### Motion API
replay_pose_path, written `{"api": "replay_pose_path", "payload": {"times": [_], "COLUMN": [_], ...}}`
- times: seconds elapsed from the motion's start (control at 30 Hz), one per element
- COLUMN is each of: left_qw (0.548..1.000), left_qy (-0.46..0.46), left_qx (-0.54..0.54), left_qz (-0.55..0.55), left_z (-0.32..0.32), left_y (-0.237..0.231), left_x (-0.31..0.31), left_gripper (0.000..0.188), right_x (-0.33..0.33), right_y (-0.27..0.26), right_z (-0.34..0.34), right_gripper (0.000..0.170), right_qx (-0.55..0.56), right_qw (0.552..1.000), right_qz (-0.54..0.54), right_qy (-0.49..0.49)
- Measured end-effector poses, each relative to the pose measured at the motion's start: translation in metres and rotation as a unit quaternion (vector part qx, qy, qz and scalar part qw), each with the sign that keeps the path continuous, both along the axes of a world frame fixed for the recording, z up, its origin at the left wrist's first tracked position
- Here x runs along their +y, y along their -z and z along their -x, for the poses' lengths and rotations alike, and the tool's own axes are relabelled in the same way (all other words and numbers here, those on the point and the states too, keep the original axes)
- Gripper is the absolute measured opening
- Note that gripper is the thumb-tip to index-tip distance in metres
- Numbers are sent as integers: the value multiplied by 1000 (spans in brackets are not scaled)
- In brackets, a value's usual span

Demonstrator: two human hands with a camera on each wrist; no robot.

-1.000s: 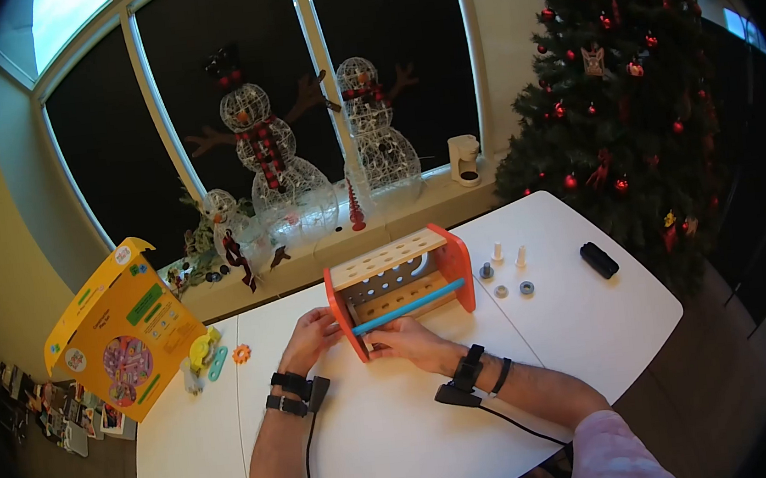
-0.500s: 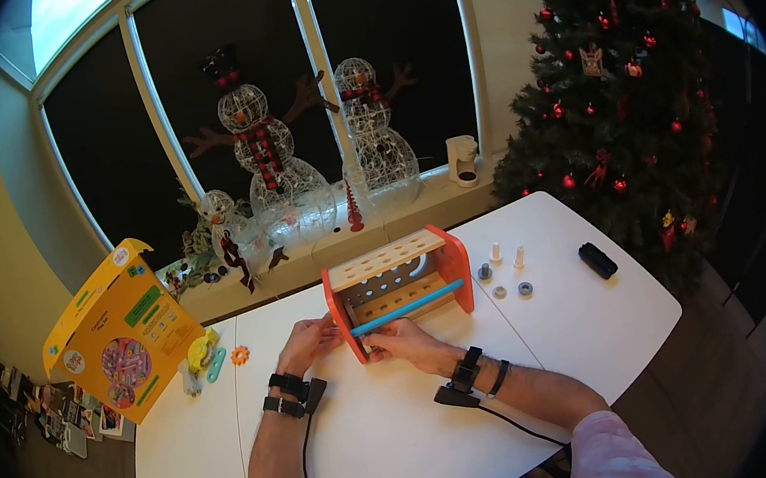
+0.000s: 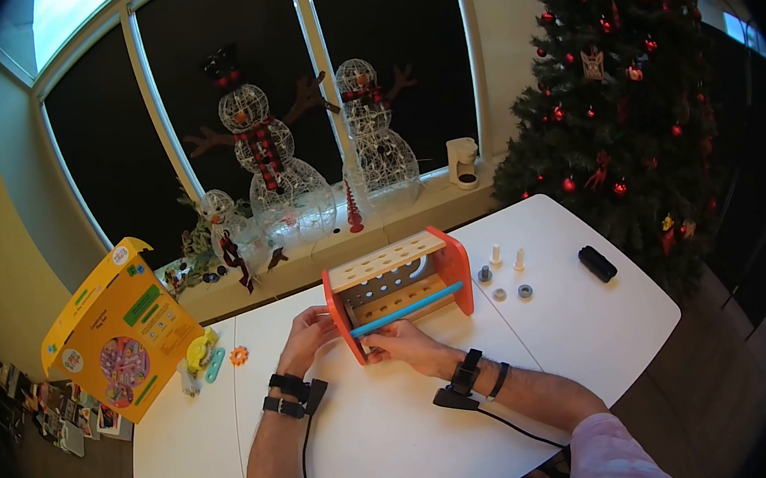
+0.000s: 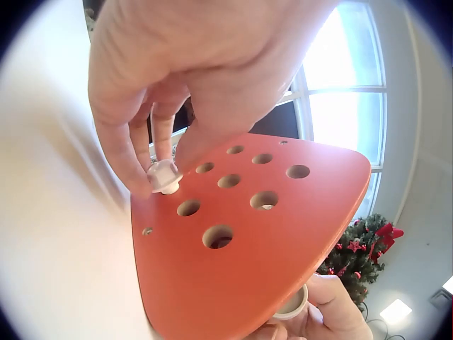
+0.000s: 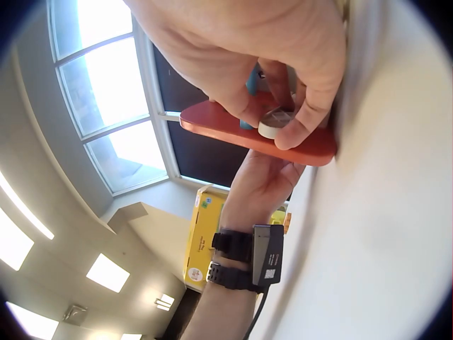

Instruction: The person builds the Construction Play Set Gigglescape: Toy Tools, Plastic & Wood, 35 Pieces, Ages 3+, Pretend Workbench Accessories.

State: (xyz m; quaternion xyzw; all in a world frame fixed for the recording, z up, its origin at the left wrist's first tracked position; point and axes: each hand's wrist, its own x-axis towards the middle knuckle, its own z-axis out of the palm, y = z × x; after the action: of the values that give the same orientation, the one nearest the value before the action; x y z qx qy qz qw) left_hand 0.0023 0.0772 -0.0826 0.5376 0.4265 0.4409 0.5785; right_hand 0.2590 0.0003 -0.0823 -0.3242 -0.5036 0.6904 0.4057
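A wooden toy box with red end panels (image 3: 341, 308) and a blue rod (image 3: 408, 309) stands mid-table. At the outer face of its left panel (image 4: 255, 234), the left hand (image 4: 191, 78) pinches a white screw head (image 4: 164, 174) whose shank enters a hole near the panel's edge. On the inner side, the right hand (image 5: 262, 49) holds a pale round nut (image 5: 272, 126) between thumb and fingers, close to the panel. Whether screw and nut touch is hidden by the panel.
Loose screws and nuts (image 3: 525, 292) lie right of the toy, with a black case (image 3: 598, 262) beyond. At the left stand a yellow box (image 3: 126, 342), yellow and teal pieces (image 3: 216, 365) and an orange gear (image 3: 239, 355). Cables hang from both wrists.
Both hands stay at the left panel, with only slight shifts of the fingers. The toy has not visibly moved.
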Motion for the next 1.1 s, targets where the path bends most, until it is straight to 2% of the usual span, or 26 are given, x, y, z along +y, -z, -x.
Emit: {"api": "replay_pose_path", "payload": {"times": [0.13,0.2,0.23,0.33,0.4,0.43,0.5,0.63,0.7,0.73,0.83,0.9,0.93,1.0,1.1], "left_qw": [999,996,996,997,999,999,999,995,999,999,999,994,994,999,999], "left_qy": [10,-51,-51,-34,2,2,-45,-50,-15,-14,-29,-49,-49,-8,-43], "left_qx": [-13,8,7,26,-23,-24,13,45,6,7,5,46,46,8,25], "left_qz": [-36,78,78,59,-43,-43,5,80,-40,-40,-26,83,83,-41,-12], "left_z": [3,2,1,2,5,1,-8,-7,-5,-7,-10,-11,-9,-5,-16], "left_y": [1,-1,-1,3,11,6,-12,-11,0,-3,-12,-19,-13,1,-18], "left_x": [1,4,3,1,5,2,-8,-6,-4,-5,-8,-8,-6,1,-11], "left_gripper": [26,27,27,26,25,25,24,25,25,25,25,28,28,26,25], "right_x": [1,-1,-2,-1,0,0,-1,-1,1,1,0,-2,-3,-1,-1], "right_y": [2,0,0,0,1,1,0,4,5,5,5,3,2,3,4], "right_z": [2,2,2,2,2,2,3,4,3,2,4,4,3,2,3], "right_gripper": [26,26,26,27,28,29,29,31,32,32,32,32,31,32,32], "right_qx": [4,5,6,3,0,-2,2,12,7,2,4,4,4,1,-2], "right_qw": [1000,1000,1000,1000,1000,1000,1000,1000,1000,1000,1000,1000,1000,1000,1000], "right_qz": [-2,-1,-2,-2,-1,1,1,-3,-3,-1,-3,-1,0,0,1], "right_qy": [7,9,11,7,5,3,3,1,-3,-6,2,4,6,3,2]}}
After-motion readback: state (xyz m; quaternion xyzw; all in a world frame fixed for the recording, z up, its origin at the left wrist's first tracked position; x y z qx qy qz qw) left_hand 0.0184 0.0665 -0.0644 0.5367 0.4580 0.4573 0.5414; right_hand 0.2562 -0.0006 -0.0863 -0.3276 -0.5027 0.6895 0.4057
